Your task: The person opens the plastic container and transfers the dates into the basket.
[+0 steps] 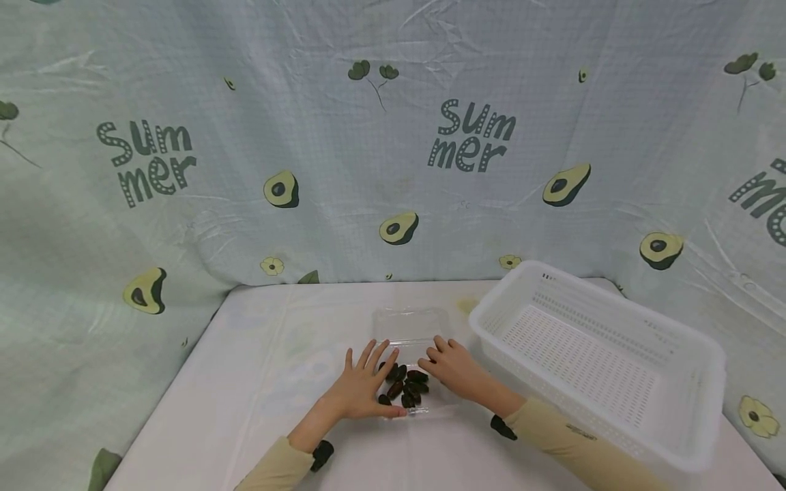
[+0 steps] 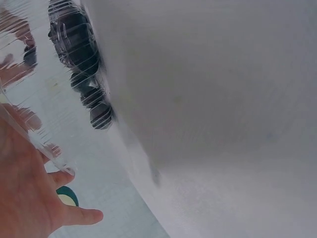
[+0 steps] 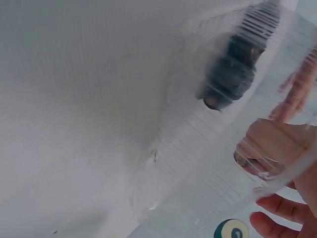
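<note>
Several dark brown dates (image 1: 396, 389) lie bunched in a clear plastic container (image 1: 439, 402) whose hinged lid (image 1: 411, 324) is folded back away from me. My left hand (image 1: 359, 390) spreads over the container's left side with straight fingers, its fingertips at the clear rim in the left wrist view. At the right side of the container, my right hand (image 1: 457, 372) has its fingers bent. Through the clear wall in the right wrist view, a date (image 3: 240, 159) shows pinched between thumb and fingers, partly hidden by them.
A large white perforated plastic basket (image 1: 614, 426) stands to the right, close beside the right forearm. Everything rests on a white-covered table (image 1: 258, 368). Behind it hangs a pale curtain (image 1: 331, 150) printed with avocados and lettering.
</note>
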The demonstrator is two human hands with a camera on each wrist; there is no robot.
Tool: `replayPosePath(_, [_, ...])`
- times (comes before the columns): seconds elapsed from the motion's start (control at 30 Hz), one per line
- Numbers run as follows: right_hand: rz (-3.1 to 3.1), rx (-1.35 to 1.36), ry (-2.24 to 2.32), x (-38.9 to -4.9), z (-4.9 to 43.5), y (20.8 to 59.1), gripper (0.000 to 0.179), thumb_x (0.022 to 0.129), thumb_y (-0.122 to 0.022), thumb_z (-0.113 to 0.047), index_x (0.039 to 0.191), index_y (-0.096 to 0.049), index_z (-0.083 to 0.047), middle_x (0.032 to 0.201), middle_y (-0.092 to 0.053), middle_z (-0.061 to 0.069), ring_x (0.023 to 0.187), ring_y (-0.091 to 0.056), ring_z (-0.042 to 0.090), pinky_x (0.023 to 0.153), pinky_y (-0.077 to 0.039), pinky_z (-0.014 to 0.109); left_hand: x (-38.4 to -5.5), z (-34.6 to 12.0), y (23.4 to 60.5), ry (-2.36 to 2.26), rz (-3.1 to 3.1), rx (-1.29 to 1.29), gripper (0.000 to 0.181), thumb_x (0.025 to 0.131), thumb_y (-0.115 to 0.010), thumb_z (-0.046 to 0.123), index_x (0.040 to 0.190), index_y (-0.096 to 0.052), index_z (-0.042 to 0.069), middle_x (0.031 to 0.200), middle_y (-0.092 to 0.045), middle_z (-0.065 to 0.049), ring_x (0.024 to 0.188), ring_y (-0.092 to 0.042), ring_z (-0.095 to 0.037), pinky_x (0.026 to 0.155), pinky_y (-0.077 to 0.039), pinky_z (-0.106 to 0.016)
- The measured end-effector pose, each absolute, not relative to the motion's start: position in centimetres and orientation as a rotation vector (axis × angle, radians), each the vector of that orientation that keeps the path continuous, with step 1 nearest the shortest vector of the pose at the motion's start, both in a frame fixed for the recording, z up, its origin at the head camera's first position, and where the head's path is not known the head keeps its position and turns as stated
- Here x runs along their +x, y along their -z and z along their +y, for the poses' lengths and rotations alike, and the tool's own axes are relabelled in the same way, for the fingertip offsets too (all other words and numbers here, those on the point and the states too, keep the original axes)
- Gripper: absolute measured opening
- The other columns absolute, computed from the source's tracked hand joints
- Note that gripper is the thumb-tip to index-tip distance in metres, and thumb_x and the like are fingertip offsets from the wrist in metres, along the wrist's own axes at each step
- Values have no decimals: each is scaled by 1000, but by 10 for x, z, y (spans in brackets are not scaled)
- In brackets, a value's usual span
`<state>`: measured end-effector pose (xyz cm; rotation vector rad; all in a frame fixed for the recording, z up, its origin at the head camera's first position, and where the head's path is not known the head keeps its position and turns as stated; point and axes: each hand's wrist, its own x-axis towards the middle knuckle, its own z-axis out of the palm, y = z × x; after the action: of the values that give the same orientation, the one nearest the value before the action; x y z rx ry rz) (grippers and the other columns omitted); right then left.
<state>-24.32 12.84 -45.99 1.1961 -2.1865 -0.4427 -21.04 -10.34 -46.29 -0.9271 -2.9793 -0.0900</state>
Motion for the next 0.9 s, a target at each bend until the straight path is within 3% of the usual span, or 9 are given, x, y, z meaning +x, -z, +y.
replayPosePath(0.47, [-2148, 1204, 329, -223, 149, 443, 37, 66, -78, -19, 89, -50, -19, 76, -51, -4, 71, -39, 14, 57, -34, 25, -209, -104, 466, 190, -2931, -953, 98, 73, -25, 81, 144, -17, 15, 149, -12, -15, 135, -14, -40, 94, -16, -69])
replayPosePath(0.67, [-2092, 1177, 309, -213, 161, 426, 39, 62, -80, -17, 88, -51, -18, 75, -50, -4, 70, -37, 14, 57, -33, 23, -208, -103, 463, 151, -2963, -944, 95, 74, -29, 79, 144, -16, 16, 150, -11, -14, 136, -12, -39, 95, -17, -69])
replayPosePath(0.9, [-2137, 1153, 292, -200, 183, 404, 45, 57, -81, -15, 91, -52, -17, 80, -51, -3, 77, -43, 17, 62, -40, 25, -208, -102, 461, 137, -2975, -935, 93, 76, -37, 75, 145, -14, 17, 150, -11, -13, 137, -10, -39, 95, -17, -69])
